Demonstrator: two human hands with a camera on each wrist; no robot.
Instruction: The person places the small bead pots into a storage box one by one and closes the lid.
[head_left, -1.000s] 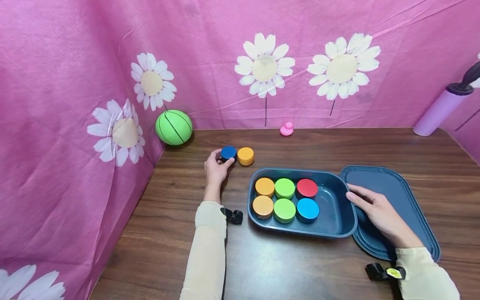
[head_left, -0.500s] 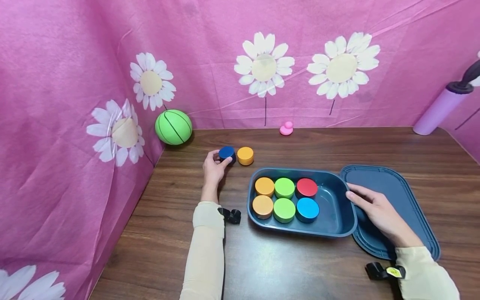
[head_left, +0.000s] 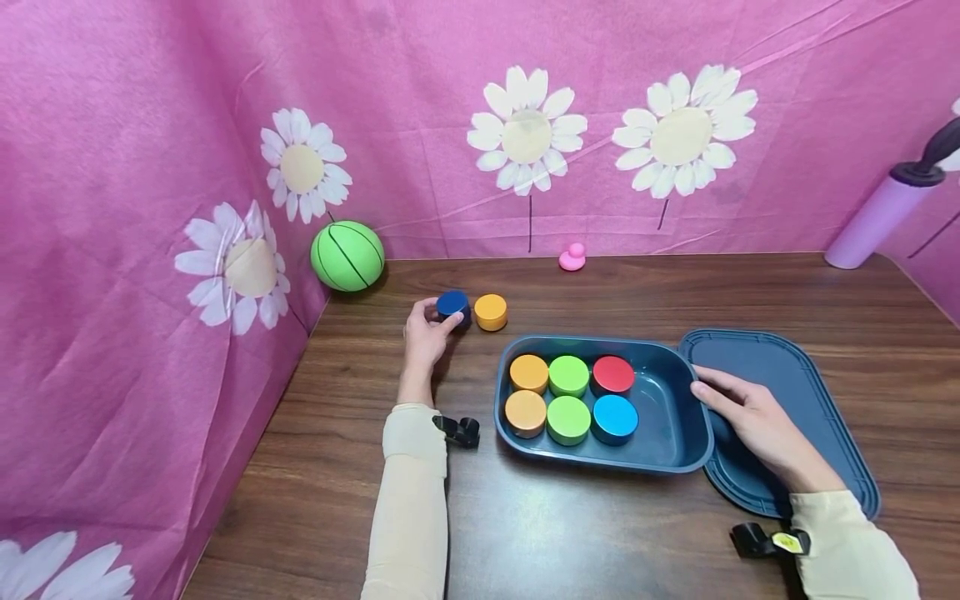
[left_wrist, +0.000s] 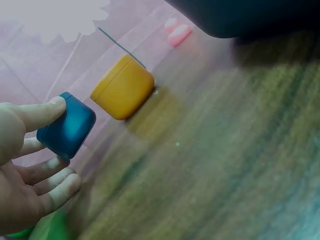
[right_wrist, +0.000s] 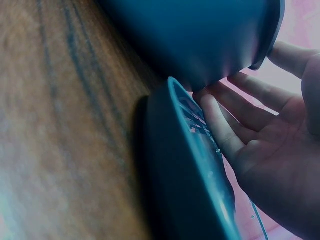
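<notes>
My left hand (head_left: 426, 337) pinches a small dark blue round container (left_wrist: 72, 127) between thumb and fingers at the back left. Just right of it, an orange round container (head_left: 491, 312) stands on the table. With thumb at the rim and fingers against the outer wall, my right hand (head_left: 761, 429) holds the right end of a dark blue-grey plastic tub (head_left: 671, 460). Inside the tub, towards its left, are two rows of round containers: orange ones (head_left: 526, 414), green ones (head_left: 568, 420), a red one (head_left: 613, 376) and a bright blue one (head_left: 615, 419).
A flat dark lid (head_left: 772, 367) lies on the wooden table (head_left: 525, 533), under the right hand and beside the tub. Along the pink flowered cloth (head_left: 420, 125) at the back are a green ball (head_left: 347, 256), a pink rubber duck (head_left: 572, 258) and a purple hand pump (head_left: 881, 217).
The dark blue container has shifted slightly left with my left hand, widening its gap from the orange one. My right hand and the tub stay in place.
</notes>
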